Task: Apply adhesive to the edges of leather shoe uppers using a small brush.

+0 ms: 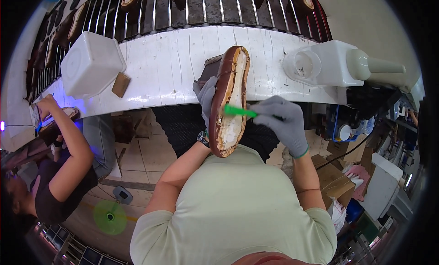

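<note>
My left hand (207,99), in a grey glove, is closed on a brown leather shoe upper (222,84). The upper is turned so its underside faces me. Its pale bottom has a ragged, folded-in edge and a whitish, wet-looking patch near the lower end. A grey-gloved right hand (281,121) of mine pinches a small brush with a green handle (240,111). The brush lies across the lower half of the shoe's bottom; its bristle tip is blurred, so contact is hard to make out.
Beyond the white bench (157,66) runs a rack of metal rollers (204,11) carrying more shoes. A white plastic container (89,66) and brown block (120,84) stand left; a clear cup (303,67) and white bottle (336,64) stand right. A co-worker (68,173) works at left.
</note>
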Demonstrator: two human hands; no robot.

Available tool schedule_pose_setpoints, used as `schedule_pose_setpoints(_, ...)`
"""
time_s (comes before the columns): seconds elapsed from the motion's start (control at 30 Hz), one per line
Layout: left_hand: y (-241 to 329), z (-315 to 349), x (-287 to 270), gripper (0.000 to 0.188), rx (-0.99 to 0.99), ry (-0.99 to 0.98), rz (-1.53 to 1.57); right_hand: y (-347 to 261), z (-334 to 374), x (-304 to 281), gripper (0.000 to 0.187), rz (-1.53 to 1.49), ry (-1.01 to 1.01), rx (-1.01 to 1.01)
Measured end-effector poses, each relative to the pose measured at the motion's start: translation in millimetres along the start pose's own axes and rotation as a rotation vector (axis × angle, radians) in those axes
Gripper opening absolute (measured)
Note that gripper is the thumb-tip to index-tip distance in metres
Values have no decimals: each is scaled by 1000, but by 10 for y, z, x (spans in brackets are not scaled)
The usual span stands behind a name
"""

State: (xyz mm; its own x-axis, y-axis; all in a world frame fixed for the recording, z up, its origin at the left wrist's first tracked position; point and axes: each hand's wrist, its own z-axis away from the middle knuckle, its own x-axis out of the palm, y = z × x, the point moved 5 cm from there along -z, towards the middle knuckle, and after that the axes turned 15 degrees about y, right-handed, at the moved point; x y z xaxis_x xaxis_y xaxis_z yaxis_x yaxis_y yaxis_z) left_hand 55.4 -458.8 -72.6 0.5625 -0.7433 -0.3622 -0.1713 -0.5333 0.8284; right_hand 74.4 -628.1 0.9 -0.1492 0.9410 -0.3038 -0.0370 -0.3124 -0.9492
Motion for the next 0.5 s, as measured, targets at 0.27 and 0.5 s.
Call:
schedule_pose_setpoints(0.27, -37, 48, 6, 64, 159, 123, 112, -81, 44, -76, 28, 35, 42, -75)
schedule_pose_setpoints(0.5, -75, 108, 70, 67, 286, 224, 225, 77, 4, -69, 27, 105, 57, -81)
